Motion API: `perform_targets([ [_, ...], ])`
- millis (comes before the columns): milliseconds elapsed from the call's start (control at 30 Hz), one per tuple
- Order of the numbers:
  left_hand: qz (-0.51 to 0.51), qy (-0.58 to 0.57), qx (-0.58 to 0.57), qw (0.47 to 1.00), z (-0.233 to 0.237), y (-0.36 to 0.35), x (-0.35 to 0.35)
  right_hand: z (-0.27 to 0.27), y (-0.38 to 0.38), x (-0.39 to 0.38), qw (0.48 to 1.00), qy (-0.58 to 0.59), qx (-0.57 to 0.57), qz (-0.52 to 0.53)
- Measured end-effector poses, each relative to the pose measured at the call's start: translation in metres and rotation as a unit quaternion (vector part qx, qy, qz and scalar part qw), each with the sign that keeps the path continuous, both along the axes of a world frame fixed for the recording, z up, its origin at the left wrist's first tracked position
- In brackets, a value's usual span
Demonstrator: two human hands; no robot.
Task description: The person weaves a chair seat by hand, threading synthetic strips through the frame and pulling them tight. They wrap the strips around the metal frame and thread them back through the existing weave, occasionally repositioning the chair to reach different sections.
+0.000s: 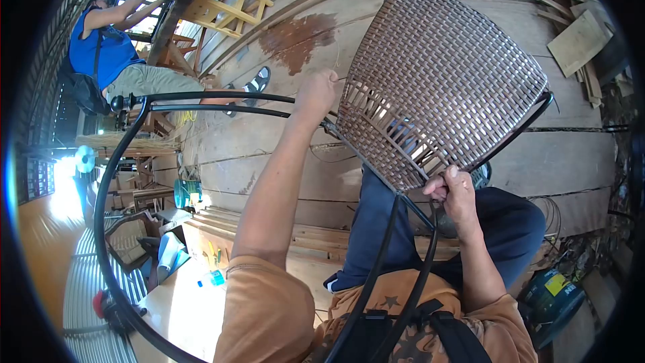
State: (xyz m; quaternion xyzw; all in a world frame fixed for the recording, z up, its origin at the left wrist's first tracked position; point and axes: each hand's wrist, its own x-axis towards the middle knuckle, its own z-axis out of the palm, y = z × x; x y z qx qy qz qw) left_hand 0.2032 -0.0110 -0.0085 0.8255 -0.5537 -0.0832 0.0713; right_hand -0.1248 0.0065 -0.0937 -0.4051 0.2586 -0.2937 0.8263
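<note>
A chair with a black metal frame (111, 228) and a brown woven seat (440, 67) leans over my lap. Near its lower left, the weave has a looser patch (379, 117) where gaps show between the strands. My left hand (317, 96) is closed in a fist above the black tubing, beside the seat's left edge. What it grips is hidden; a thin pale strand shows just above it. My right hand (457, 195) is at the seat's lower edge, with its fingers bent together against the weave. Whatever lies between those fingers cannot be made out.
A person in a blue shirt (111, 54) works at the upper left, one sandaled foot on the plank floor (235, 161). Wood scraps (581, 44) lie at the upper right. A dark green spool (554, 299) stands at the lower right, and a wooden frame (225, 13) is behind.
</note>
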Motion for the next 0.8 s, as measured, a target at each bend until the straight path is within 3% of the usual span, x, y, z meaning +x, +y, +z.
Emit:
perform_targets([
  [33,-0.015,0.029,-0.065,0.997,-0.001,-0.001,-0.003,0.001,-0.005,-0.001,1.0,0.002,-0.003,0.003],
  [133,-0.237,0.019,-0.035,0.971,-0.001,0.011,-0.013,0.002,-0.004,0.0,1.0,0.0,0.002,0.011],
  [233,-0.299,0.043,0.001,0.953,-0.008,0.018,-0.013,0.002,-0.005,0.002,0.999,-0.011,0.037,-0.01],
  [467,-0.291,0.036,0.06,0.954,-0.013,0.014,-0.015,-0.002,-0.011,0.0,0.997,-0.038,0.062,0.011],
  [667,-0.284,0.018,0.007,0.959,-0.021,0.031,-0.019,0.005,-0.003,-0.002,0.999,0.013,-0.004,0.04],
  [800,-0.275,0.002,0.013,0.961,-0.019,0.035,-0.028,0.05,-0.006,-0.01,0.992,-0.004,-0.11,0.065],
])
